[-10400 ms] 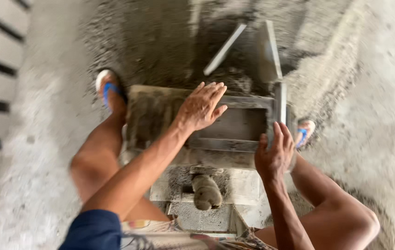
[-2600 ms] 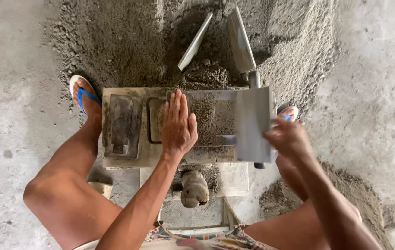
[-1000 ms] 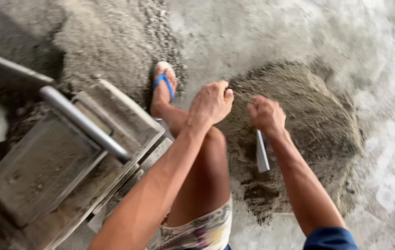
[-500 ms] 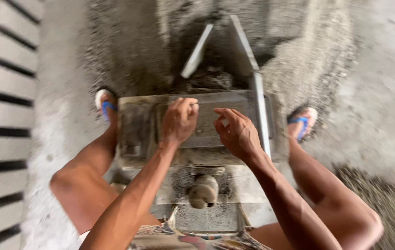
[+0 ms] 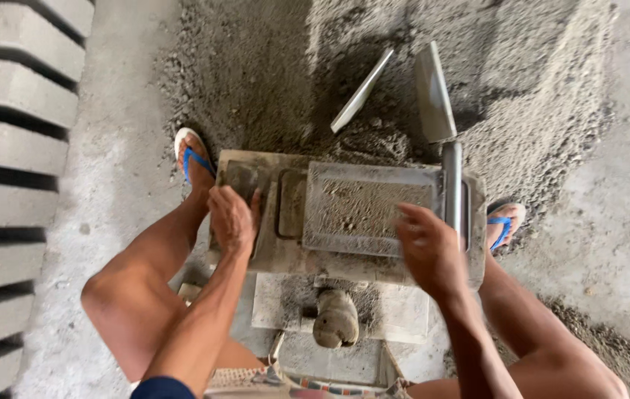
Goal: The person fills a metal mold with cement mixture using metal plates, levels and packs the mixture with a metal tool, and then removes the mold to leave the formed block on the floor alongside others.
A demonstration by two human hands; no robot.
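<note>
Grey, sand-crusted metal makes up the block mould [image 5: 344,214], which sits low between the person's knees on a pale base, with its rectangular tray [image 5: 370,207] packed level with damp mix. On the mould's left end lies the left hand [image 5: 232,218], palm down and fingers loosely spread, pressing flat and clasping nothing. At the tray's near right corner hovers the right hand [image 5: 427,247], fingers half curled; it is blurred, and whether it touches the rim or grips anything is hard to tell. Just beside it a round steel handle [image 5: 451,185] runs along the mould's right edge, ending in a flat blade [image 5: 433,92] that leans over the heap. A loose flat bar [image 5: 361,90] lies slanted on the sand pile [image 5: 270,81] behind the mould. Under the mould a caked round knob [image 5: 335,319] sticks out, its shaft hidden. Blue-strapped sandals [image 5: 193,155] flank the mould, the right one half covered by the mould's corner. Finished grey blocks [image 5: 12,148] stand in rows at the left, cut off by the frame edge.
</note>
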